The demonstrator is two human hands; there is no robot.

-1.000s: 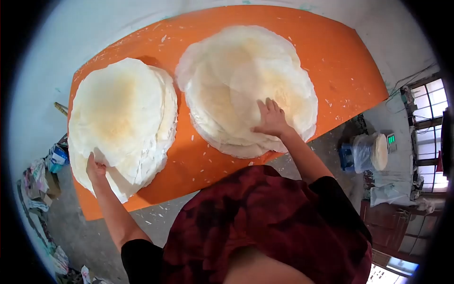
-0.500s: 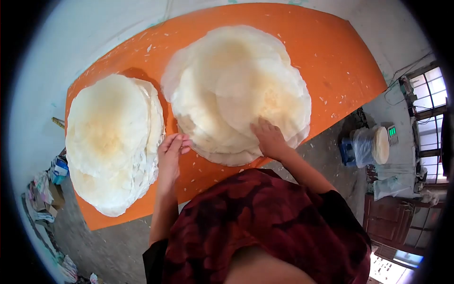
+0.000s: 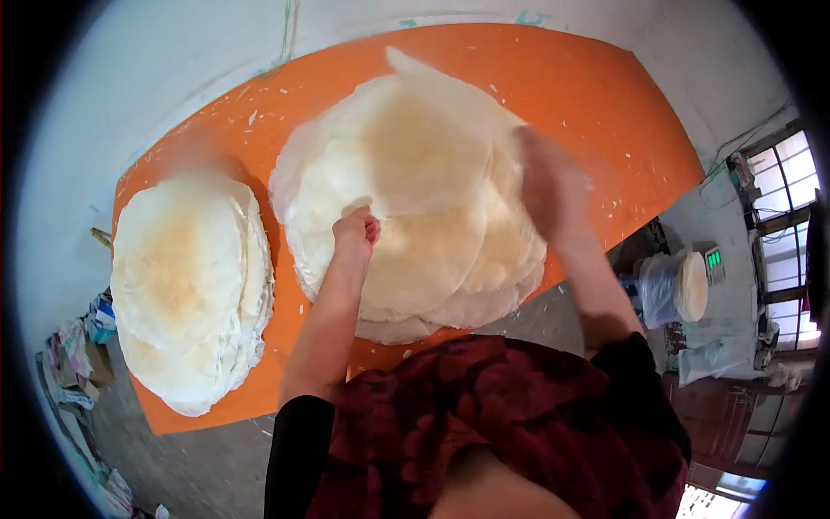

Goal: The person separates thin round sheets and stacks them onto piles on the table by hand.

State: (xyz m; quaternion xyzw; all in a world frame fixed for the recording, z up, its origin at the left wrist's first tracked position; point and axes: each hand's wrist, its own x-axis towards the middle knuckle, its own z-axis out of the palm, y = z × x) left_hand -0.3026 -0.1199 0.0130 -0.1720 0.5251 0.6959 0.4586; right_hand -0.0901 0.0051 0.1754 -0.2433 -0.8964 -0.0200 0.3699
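A wide pile of thin, pale round flatbreads (image 3: 424, 268) with light brown patches lies in the middle of an orange table (image 3: 596, 112). My left hand (image 3: 356, 232) is closed in a pinch on the near-left edge of the top flatbread (image 3: 415, 138). That sheet's far edge stands up in a point. At the pile's right side, my right hand (image 3: 549, 186) is smeared by motion, close to the sheet's right edge; its fingers cannot be made out. On the left lies a second stack of folded flatbreads (image 3: 186, 285), apart from both hands.
White crumbs dot the orange tabletop. A pale wall (image 3: 346, 35) runs along the far side. To the right stand a plastic-wrapped stack of flatbreads (image 3: 690, 287) and a green-lit display (image 3: 713, 258). Bags and boxes (image 3: 82, 355) lie on the floor at left.
My left hand has moved from between the stacks onto the big pile and pinches the top sheet. My right hand has swept up to the pile's right side. The top sheet has shifted.
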